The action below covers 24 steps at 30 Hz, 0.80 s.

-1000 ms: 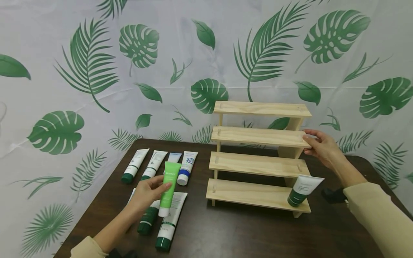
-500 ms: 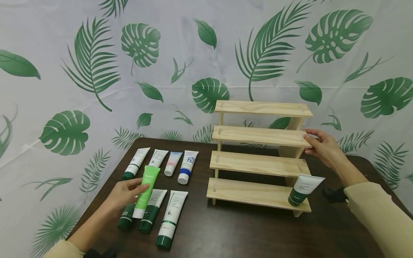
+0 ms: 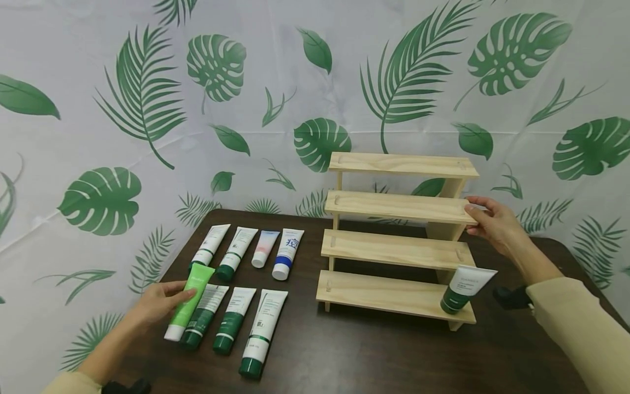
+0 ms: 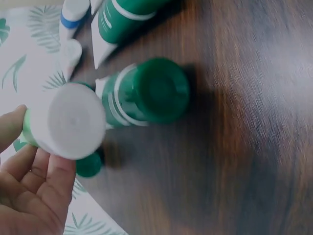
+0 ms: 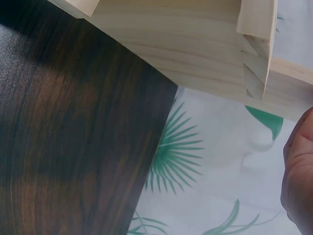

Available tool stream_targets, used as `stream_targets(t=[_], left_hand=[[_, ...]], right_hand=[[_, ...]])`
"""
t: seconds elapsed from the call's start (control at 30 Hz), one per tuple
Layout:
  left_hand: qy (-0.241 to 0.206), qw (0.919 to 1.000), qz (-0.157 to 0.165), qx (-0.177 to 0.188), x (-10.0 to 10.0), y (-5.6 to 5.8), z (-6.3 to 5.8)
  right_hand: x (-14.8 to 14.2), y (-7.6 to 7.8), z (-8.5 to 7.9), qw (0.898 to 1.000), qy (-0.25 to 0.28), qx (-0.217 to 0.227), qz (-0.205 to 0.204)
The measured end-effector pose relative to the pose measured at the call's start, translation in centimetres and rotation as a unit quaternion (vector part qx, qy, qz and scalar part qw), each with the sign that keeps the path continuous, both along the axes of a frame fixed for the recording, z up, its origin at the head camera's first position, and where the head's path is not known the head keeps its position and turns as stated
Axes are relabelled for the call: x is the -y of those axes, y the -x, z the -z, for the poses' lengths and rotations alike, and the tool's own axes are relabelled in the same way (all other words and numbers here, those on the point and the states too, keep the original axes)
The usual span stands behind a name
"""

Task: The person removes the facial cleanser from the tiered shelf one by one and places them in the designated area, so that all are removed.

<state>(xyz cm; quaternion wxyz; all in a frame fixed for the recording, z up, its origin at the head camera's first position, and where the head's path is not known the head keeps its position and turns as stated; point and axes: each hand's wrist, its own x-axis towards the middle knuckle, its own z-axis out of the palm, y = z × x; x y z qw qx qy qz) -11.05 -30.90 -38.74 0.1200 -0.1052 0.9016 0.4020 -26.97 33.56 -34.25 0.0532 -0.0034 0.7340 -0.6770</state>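
Observation:
My left hand [image 3: 156, 303] pinches a bright green squeeze tube [image 3: 191, 300] with a white cap, at the left end of the front row of tubes. The tube slants cap-down and overlaps a white-and-green tube [image 3: 208, 313] beside it. In the left wrist view its white cap [image 4: 76, 121] faces the camera, with fingers below and thumb at the side. My right hand [image 3: 497, 224] grips the right end of the second-highest board of a four-step wooden display rack [image 3: 398, 207]. Only part of that hand [image 5: 299, 171] shows in the right wrist view.
On the rack's lowest step a white-and-green tube [image 3: 465, 289] stands on its cap at the right end. Several tubes lie in two rows on the dark table [image 3: 364, 355], including one with a blue band [image 3: 287, 254]. A leaf-printed cloth [image 3: 275, 71] hangs behind.
My left hand has carried the green tube leftward and a little toward me, from over the front row's middle to its left end. My right hand keeps its grip on the rack.

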Motion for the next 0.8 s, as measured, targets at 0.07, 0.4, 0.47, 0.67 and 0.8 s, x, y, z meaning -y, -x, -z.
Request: stream_targets(t=[0.07, 0.4, 0.47, 0.67, 0.8], left_hand=[[0.015, 0.9999, 0.006, -0.003, 0.6, -0.1, 0.1], [0.036, 0.9993, 0.01, -0.004, 2.1, -0.2, 1.2], [0.056, 0.9983, 0.014, -0.009, 2.3, -0.1, 1.5], [0.074, 0.9972, 0.01, -0.005, 2.7, 0.2, 2.2], [0.072, 0.9974, 0.004, -0.003, 2.7, 0.3, 2.5]], right_hand=[[0.0, 0.0, 0.0, 1.0, -0.003, 0.0, 0.001], [0.1, 0.0, 0.0, 1.0, 0.011, 0.002, 0.0], [0.1, 0.0, 0.0, 1.0, 0.013, 0.002, -0.001], [0.1, 0.1, 0.0, 1.0, 0.01, 0.004, -0.002], [-0.1, 0.2, 0.1, 1.0, 0.002, 0.004, -0.001]])
